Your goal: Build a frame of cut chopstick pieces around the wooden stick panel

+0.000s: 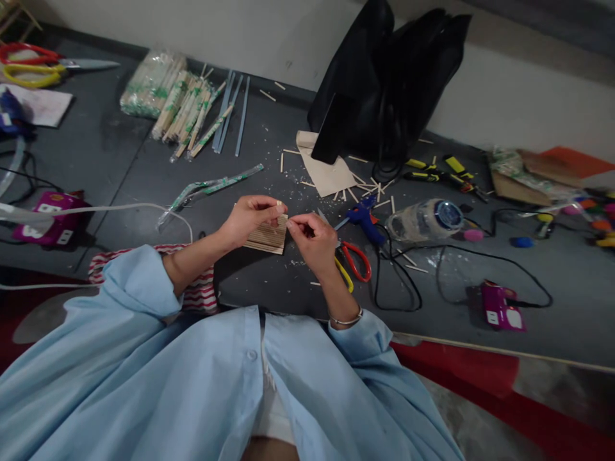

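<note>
My left hand is closed on the top edge of a small panel of glued wooden sticks, held tilted above the dark grey floor mat. My right hand pinches at the panel's right edge, fingers pressed together; what sits between the fingertips is too small to make out. Both forearms come out of light blue sleeves. Red and yellow scissors lie just right of my right hand, and a blue glue gun lies beyond them.
Packs of wrapped chopsticks lie at the back left, a black bag at the back centre, a plastic bottle and black cables at the right. Two magenta boxes and loose stick offcuts are scattered around.
</note>
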### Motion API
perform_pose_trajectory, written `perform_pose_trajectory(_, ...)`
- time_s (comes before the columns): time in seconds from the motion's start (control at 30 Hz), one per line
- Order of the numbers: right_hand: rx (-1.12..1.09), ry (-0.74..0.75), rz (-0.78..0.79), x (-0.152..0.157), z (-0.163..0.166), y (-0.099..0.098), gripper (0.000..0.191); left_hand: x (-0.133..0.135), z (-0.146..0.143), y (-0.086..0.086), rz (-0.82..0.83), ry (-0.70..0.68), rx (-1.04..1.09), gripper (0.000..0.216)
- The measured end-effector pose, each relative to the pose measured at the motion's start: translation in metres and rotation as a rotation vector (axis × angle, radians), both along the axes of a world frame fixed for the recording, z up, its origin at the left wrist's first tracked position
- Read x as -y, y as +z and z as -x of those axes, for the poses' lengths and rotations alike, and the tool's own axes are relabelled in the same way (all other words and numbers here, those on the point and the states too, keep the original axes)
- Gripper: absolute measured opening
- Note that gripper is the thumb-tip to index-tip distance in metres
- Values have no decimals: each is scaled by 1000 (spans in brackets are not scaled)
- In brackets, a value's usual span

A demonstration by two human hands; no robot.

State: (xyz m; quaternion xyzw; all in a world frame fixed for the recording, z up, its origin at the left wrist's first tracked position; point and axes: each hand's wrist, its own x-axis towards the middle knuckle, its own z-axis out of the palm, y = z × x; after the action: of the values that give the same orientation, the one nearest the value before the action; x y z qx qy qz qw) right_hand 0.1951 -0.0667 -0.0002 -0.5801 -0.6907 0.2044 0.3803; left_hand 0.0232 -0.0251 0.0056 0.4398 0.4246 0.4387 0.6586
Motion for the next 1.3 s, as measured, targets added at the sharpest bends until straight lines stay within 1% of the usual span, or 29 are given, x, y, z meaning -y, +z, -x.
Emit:
perform_pose_trajectory(0.1,-1,-50,38,-3,-11,9,18,-7,4,-2,-66,73,-17,20)
perform_pose_trajectory(0.17,50,-35,95,-9,-24,20,15,-11,5,-4,-75,97,19,20)
perform_pose_trajectory(0.2,96,-19,118,-15,-30,26,14,-11,5,-5,-66,102,45,21)
perform_pose_trajectory(0.27,223,2,115,-33,-40,36,13,-12,4,-7,-23,108,107,24)
perform_pose_trajectory(0.33,317,8,83,-58,-45,41,13,-11,2,-8,47,80,160,29)
perform_pose_trajectory(0.4,389,30,106,-85,-45,36,12,-11,2,-7,113,26,190,32)
perform_pose_trajectory(0.47,485,-15,179,-108,-41,25,14,-12,3,-5,149,-10,208,33)
perform_pose_trajectory(0.53,580,-89,227,-123,-37,13,17,-14,5,-4,158,-12,219,31)
perform_pose_trajectory(0.6,642,-123,231,-129,-35,4,17,-16,6,-4,158,-9,218,27)
perform_pose_trajectory(0.67,660,-100,207,-126,-34,4,16,-17,7,-4,155,-6,217,23)
perform_pose_trajectory(0.73,615,-34,180,-116,-35,12,14,-18,8,-5,156,-2,220,19)
perform_pose_trajectory(0.8,491,69,159,-98,-36,26,11,-19,7,-4,169,0,225,17)
perform_pose_trajectory(0.87,309,196,130,-74,-36,41,11,-19,7,-3,182,1,222,16)
perform_pose_trajectory(0.93,172,254,94,-50,-35,52,15,-17,7,-3,185,-25,204,18)
perform_pose_trajectory(0.97,114,262,100,-40,-34,55,17,-16,8,-3,185,-53,191,19)
perform_pose_trajectory(1.03,19,273,141,-26,-33,54,18,-13,7,-2,192,-147,160,21)
perform_pose_trajectory(1.1,-69,275,181,-20,-31,47,19,-10,7,-3,213,-258,132,24)
perform_pose_trajectory(1.2,-185,302,244,-22,-30,33,27,-7,7,-4,248,-388,93,29)
perform_pose_trajectory(1.3,-258,378,324,-26,-30,26,34,-6,8,-4,256,-490,63,31)
